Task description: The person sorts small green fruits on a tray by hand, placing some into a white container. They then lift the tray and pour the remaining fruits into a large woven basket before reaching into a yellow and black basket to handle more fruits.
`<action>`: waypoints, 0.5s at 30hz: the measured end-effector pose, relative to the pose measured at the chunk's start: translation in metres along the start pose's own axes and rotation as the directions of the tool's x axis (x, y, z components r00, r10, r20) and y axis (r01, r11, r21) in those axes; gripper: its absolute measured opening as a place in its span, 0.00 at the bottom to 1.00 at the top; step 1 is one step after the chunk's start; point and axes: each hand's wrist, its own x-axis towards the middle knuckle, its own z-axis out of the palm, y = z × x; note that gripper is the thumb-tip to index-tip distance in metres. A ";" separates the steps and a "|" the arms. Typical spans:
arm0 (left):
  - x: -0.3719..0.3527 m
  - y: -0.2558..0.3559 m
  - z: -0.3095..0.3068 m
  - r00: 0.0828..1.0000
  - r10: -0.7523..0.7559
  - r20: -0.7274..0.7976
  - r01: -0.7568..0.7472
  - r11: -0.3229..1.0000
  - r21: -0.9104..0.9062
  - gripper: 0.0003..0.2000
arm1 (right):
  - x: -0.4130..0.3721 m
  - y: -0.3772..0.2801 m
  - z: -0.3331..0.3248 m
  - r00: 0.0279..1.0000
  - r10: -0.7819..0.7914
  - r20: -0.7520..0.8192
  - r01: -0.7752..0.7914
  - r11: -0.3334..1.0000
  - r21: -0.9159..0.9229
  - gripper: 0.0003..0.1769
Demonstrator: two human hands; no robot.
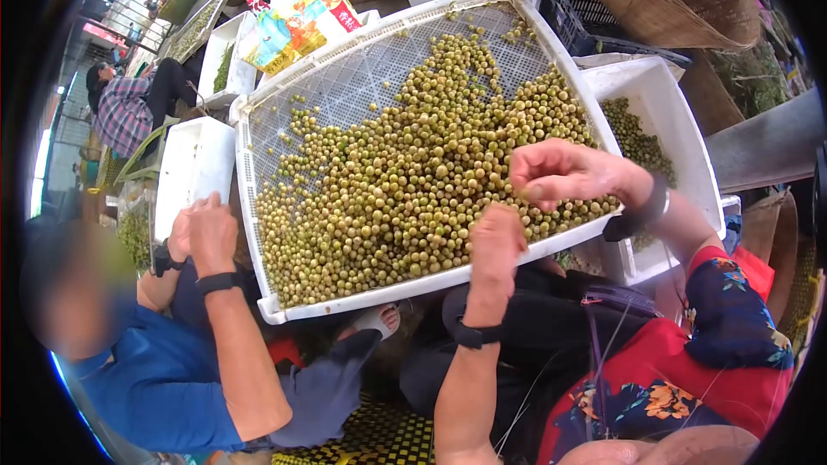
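A large white mesh tray (379, 300) holds a heap of small round yellow-green fruits (413, 159). Over the tray's near right part, the fingers of my right hand (560, 174) are curled in a pinch above the fruits. Just left of it and lower, my left hand (497, 245) is raised at the tray's near edge, its fingers closed too. The two hands are close together but apart. Whatever either hand pinches is too small or hidden to make out. Dark bands circle both my wrists.
On the left, a co-worker in a blue shirt (164, 379) holds both hands (211, 232) together beside the tray. White foam boxes (194, 174) stand left, and another box (689, 142) with fruits stands right. A printed bag (297, 21) and wicker baskets (668, 0) are behind.
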 end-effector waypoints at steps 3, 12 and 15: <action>-0.030 -0.032 0.024 0.871 -0.179 0.457 -0.021 0.917 0.398 0.22 | -0.023 -0.026 0.006 0.986 -0.068 0.150 0.093 0.981 -0.171 0.05; -0.016 -0.031 0.007 0.881 -0.299 0.367 0.471 0.631 -0.617 0.18 | 0.001 -0.010 0.006 0.915 -0.019 0.403 0.302 0.696 -0.652 0.16; -0.013 -0.020 0.000 0.907 -0.253 0.336 0.417 0.649 -0.636 0.18 | 0.056 -0.003 -0.058 0.999 0.007 0.052 0.027 0.770 -0.637 0.07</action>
